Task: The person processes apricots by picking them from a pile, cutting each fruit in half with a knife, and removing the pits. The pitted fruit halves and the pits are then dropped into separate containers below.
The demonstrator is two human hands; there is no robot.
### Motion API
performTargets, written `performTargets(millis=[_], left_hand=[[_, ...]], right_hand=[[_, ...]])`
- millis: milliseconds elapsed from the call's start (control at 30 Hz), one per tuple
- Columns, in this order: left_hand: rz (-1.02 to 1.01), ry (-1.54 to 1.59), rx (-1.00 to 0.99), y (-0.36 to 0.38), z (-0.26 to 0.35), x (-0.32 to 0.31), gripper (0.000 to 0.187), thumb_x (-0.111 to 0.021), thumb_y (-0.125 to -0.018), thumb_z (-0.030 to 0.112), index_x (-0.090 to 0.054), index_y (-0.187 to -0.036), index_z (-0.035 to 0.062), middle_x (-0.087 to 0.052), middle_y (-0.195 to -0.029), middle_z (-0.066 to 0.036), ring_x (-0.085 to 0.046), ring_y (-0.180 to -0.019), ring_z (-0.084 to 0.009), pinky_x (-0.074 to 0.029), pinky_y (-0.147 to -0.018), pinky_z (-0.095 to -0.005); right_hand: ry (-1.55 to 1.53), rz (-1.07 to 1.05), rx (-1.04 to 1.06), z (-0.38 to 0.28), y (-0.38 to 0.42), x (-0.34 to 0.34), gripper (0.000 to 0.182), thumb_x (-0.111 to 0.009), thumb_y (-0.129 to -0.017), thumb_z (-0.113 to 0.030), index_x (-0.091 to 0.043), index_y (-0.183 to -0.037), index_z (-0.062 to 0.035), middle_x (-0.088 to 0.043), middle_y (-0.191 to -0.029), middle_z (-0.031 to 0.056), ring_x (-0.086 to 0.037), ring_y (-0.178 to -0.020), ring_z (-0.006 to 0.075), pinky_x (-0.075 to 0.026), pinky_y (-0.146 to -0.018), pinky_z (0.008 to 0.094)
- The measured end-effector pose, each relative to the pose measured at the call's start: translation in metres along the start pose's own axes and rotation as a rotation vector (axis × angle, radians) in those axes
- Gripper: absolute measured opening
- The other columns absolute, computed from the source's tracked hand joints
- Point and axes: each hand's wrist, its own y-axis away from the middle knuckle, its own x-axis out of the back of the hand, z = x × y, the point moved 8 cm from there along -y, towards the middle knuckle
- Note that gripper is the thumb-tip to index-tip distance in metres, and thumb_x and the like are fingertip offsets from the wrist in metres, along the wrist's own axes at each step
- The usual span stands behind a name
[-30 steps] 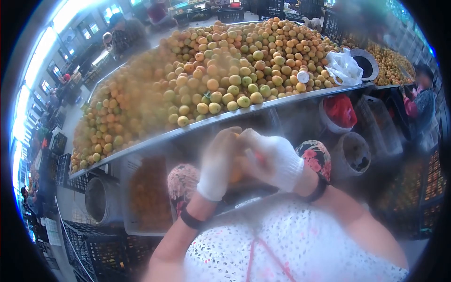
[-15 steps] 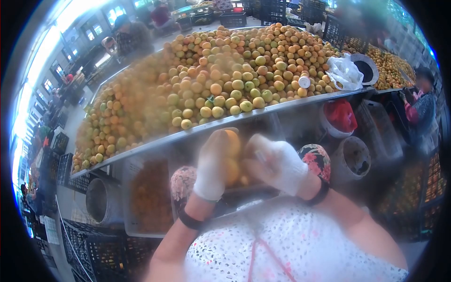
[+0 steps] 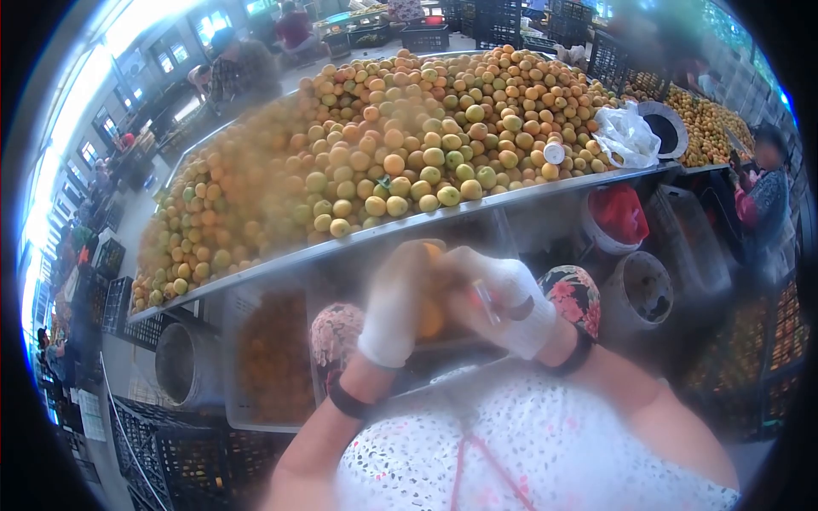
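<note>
My left hand (image 3: 394,298), in a white glove, is closed around an orange-yellow apricot (image 3: 432,317) in front of my lap. Close against it is my right hand (image 3: 511,308), also gloved, with its fingers curled at the fruit. A small slim tool (image 3: 488,300), partly red and partly clear, shows in the right hand; its tip is hidden and its kind cannot be made out. Blur covers the fingertips of both hands. Just beyond them, a metal-edged table bears a large heap of apricots (image 3: 400,162).
A white plastic bag (image 3: 626,136) and a small white lid (image 3: 554,153) lie on the heap. Below the table edge (image 3: 383,237) stand a tub of orange contents (image 3: 273,358), a grey bucket (image 3: 179,362), a bucket with red cloth (image 3: 615,213) and another bucket (image 3: 643,285). Black crates flank me.
My right hand has moved left against the left hand, and its tool now shows more clearly. The left hand has shifted slightly right and turned, covering more of the fruit.
</note>
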Motion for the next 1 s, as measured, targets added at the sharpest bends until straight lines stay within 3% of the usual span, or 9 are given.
performTargets(millis=[267,367,500,733,800,867,933,967,1000], left_hand=[[0.042,-0.048,-0.018,0.000,-0.001,0.011,0.030,-0.051,-0.100,0.025,-0.065,-0.114,0.0025,-0.063,-0.098,-0.003,-0.058,-0.085,-0.0108,-0.047,-0.074,-0.0260],[0.037,0.015,0.076,0.008,0.004,0.018,0.037,-0.060,-0.094,0.027,-0.062,-0.119,-0.0006,-0.063,-0.095,-0.004,-0.059,-0.075,-0.0093,-0.046,-0.063,-0.0203],[0.134,0.076,0.042,0.016,0.012,0.063,0.035,-0.062,-0.091,0.022,-0.061,-0.118,-0.0015,-0.064,-0.099,-0.005,-0.062,-0.082,-0.0097,-0.050,-0.068,-0.0216],[0.459,0.027,-0.033,0.047,0.000,0.212,0.029,-0.064,-0.094,0.019,-0.062,-0.116,0.0001,-0.066,-0.094,-0.006,-0.064,-0.076,-0.0128,-0.052,-0.061,-0.0219],[0.616,-0.147,-0.016,0.067,-0.012,0.279,0.029,-0.064,-0.095,0.022,-0.063,-0.116,0.0014,-0.066,-0.094,-0.005,-0.064,-0.076,-0.0120,-0.052,-0.060,-0.0221],[0.542,-0.493,-0.112,0.084,-0.018,0.362,0.029,-0.065,-0.096,0.023,-0.064,-0.116,0.0025,-0.067,-0.095,-0.004,-0.064,-0.077,-0.0116,-0.053,-0.062,-0.0236],[0.711,-0.602,0.072,0.106,-0.004,0.415,0.029,-0.063,-0.097,0.024,-0.066,-0.117,0.0026,-0.068,-0.099,-0.003,-0.063,-0.083,-0.0100,-0.054,-0.066,-0.0249],[0.750,-0.817,0.142,0.116,-0.003,0.479,0.038,-0.061,-0.097,0.032,-0.065,-0.118,0.0000,-0.070,-0.103,-0.008,-0.067,-0.088,-0.0183,-0.055,-0.074,-0.0310],[0.701,-1.452,0.322,0.115,0.036,0.466,0.051,-0.060,-0.095,0.040,-0.062,-0.122,-0.0033,-0.069,-0.114,-0.017,-0.067,-0.103,-0.0321,-0.052,-0.090,-0.0374]], right_hand=[[-0.044,0.021,-0.209,0.009,0.001,0.006,0.010,-0.067,-0.091,-0.005,-0.065,-0.100,-0.0022,-0.068,-0.084,0.0048,-0.063,-0.074,0.0060,-0.051,-0.064,0.0232],[-0.141,0.084,-0.320,0.018,0.006,0.008,0.010,-0.065,-0.092,-0.006,-0.066,-0.101,-0.0023,-0.067,-0.084,0.0017,-0.061,-0.073,0.0061,-0.050,-0.063,0.0218],[-0.158,0.038,-0.408,0.028,0.006,0.008,0.020,-0.059,-0.095,-0.019,-0.061,-0.104,-0.0018,-0.063,-0.088,0.0026,-0.058,-0.081,0.0085,-0.045,-0.071,0.0223],[-0.086,0.050,-0.419,0.036,0.000,0.000,0.016,-0.058,-0.095,-0.021,-0.061,-0.102,-0.0061,-0.063,-0.082,-0.0019,-0.048,-0.068,0.0011,-0.032,-0.057,0.0178],[-0.112,0.062,-0.489,0.039,0.000,0.004,0.010,-0.062,-0.094,-0.010,-0.065,-0.100,-0.0023,-0.065,-0.086,0.0033,-0.062,-0.080,0.0104,-0.049,-0.072,0.0238],[-0.111,0.101,-0.490,0.050,-0.001,0.010,0.011,-0.062,-0.094,-0.010,-0.065,-0.100,-0.0018,-0.066,-0.086,0.0035,-0.062,-0.080,0.0103,-0.049,-0.072,0.0236],[-0.087,0.158,-0.512,0.060,0.001,0.024,0.011,-0.062,-0.095,-0.010,-0.065,-0.101,-0.0014,-0.066,-0.086,0.0037,-0.062,-0.080,0.0102,-0.049,-0.072,0.0235],[-0.092,0.189,-0.484,0.062,0.000,0.029,0.011,-0.062,-0.095,-0.010,-0.065,-0.102,-0.0010,-0.066,-0.087,0.0038,-0.062,-0.080,0.0099,-0.049,-0.072,0.0233],[-0.103,0.213,-0.448,0.065,0.001,0.034,0.012,-0.062,-0.095,-0.009,-0.065,-0.103,-0.0006,-0.066,-0.087,0.0038,-0.062,-0.081,0.0096,-0.049,-0.072,0.0232]])
